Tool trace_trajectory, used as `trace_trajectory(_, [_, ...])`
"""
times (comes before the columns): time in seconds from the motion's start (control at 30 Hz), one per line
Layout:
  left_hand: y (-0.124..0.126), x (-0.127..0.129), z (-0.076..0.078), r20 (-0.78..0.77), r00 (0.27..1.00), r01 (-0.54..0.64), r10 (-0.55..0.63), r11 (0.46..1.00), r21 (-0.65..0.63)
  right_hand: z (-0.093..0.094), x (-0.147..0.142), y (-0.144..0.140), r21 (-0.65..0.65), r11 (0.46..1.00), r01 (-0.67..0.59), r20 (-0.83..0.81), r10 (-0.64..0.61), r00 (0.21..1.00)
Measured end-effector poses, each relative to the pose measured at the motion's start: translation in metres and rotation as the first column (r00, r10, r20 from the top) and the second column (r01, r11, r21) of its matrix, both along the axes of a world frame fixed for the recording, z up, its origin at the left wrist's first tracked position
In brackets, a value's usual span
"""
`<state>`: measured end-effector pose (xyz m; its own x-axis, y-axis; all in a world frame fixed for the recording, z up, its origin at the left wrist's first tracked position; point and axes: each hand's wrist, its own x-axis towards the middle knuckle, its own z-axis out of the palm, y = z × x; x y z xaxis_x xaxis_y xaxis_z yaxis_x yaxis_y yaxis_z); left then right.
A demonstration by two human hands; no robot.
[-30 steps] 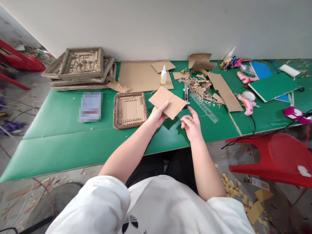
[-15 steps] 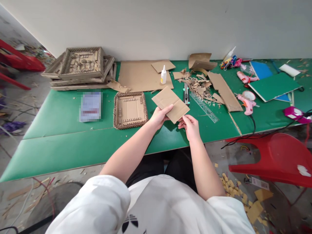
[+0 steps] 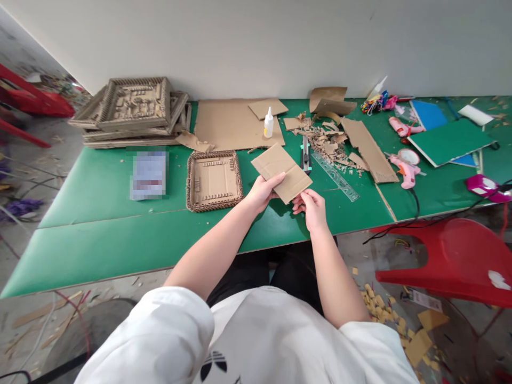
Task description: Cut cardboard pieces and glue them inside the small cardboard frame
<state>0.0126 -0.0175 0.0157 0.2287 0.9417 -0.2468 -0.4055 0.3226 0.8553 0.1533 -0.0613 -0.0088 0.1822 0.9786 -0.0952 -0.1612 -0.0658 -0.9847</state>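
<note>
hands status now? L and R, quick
Left hand: closed on the near left edge of the cardboard piece.
Right hand: fingers pinching the same piece at its near right corner.

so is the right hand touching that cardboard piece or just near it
Touching. The head view shows the right hand with its fingertips pinching the near corner of the cardboard piece, while the left hand grips its left edge.

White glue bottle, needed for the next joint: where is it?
In the head view the white glue bottle stands upright toward the back of the green table, on the large flat cardboard sheet.
</note>
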Motion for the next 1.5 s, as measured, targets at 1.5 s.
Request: trace_trajectory(1.5, [0.011, -0.004, -0.003, 0.202, 0.964, -0.158, 0.175, 0.983, -0.099, 0.0, 0.01, 0.005, 0.11, 0.906, 0.408, -0.076, -0.402, 0.913])
